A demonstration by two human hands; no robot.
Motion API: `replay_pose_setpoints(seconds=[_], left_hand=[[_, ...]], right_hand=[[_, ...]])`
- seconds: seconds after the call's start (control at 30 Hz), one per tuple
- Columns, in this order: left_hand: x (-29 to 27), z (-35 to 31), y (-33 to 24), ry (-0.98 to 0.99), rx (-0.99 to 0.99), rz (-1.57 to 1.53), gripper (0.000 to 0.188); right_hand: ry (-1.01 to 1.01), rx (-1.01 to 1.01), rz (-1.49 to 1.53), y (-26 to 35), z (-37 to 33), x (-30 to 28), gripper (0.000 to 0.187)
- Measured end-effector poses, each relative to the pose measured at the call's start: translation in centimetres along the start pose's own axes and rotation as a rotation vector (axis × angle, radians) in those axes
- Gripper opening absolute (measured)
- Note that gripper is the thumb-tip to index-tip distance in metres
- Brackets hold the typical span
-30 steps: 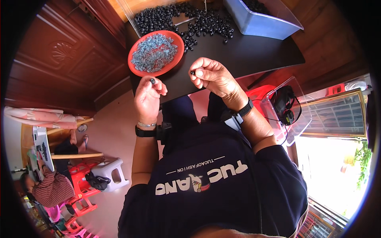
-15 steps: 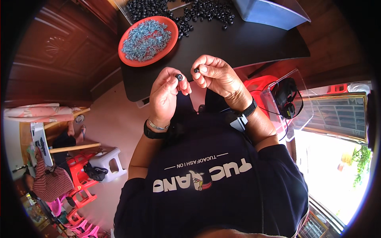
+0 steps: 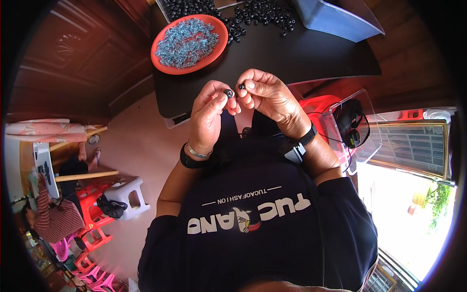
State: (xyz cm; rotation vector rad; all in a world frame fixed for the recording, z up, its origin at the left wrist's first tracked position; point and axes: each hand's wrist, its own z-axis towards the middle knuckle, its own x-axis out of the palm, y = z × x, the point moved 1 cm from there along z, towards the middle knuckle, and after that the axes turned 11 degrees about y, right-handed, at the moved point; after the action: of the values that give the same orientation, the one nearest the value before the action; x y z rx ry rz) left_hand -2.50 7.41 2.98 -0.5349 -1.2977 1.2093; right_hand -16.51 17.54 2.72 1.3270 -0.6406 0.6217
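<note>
Starting at the left, I see the orange plate (image 3: 220, 43) heaped with small bluish metal pieces (image 3: 186, 42), sitting on the black table (image 3: 301, 53) well beyond my hands. Coming in, my left hand (image 3: 208, 113) is raised in front of my chest, thumb and forefinger pinched on a small black ring-shaped bead (image 3: 228, 92), its hole turned toward the camera. Just to its right, almost touching, my right hand (image 3: 268, 100) pinches a tinier dark piece (image 3: 241, 87) at its fingertips; I can't tell what it is. So the two bits face each other across a narrow gap, the ring on the left, the small piece on the right and a shade higher. Farther up, a scatter of black beads (image 3: 265, 12) lies on the table, and right of that a blue-grey bin (image 3: 335, 22) stands at the table's far corner.
</note>
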Motion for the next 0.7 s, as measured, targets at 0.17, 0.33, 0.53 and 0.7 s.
replay_pose_setpoints(seconds=[0.17, 0.33, 0.53, 0.7], left_hand=[[-0.1, -0.2, -0.1, -0.008, 0.001, -0.007, 0.02], [-0.2, -0.2, -0.2, -0.014, -0.02, 0.039, 0.021], [-0.1, -0.4, 0.0, -0.003, -0.032, 0.109, 0.023], [0.0, -0.2, 0.1, -0.004, -0.041, 0.128, 0.024]], right_hand=[[0.005, 0.001, -0.053, 0.1, 0.0, 0.2, 0.016], [0.0, -0.001, -0.122, 0.2, -0.1, 0.5, 0.015], [-0.013, -0.1, -0.343, 0.8, -0.5, 0.8, 0.014], [-0.008, -0.142, -0.51, 1.5, -0.8, 2.6, 0.011]])
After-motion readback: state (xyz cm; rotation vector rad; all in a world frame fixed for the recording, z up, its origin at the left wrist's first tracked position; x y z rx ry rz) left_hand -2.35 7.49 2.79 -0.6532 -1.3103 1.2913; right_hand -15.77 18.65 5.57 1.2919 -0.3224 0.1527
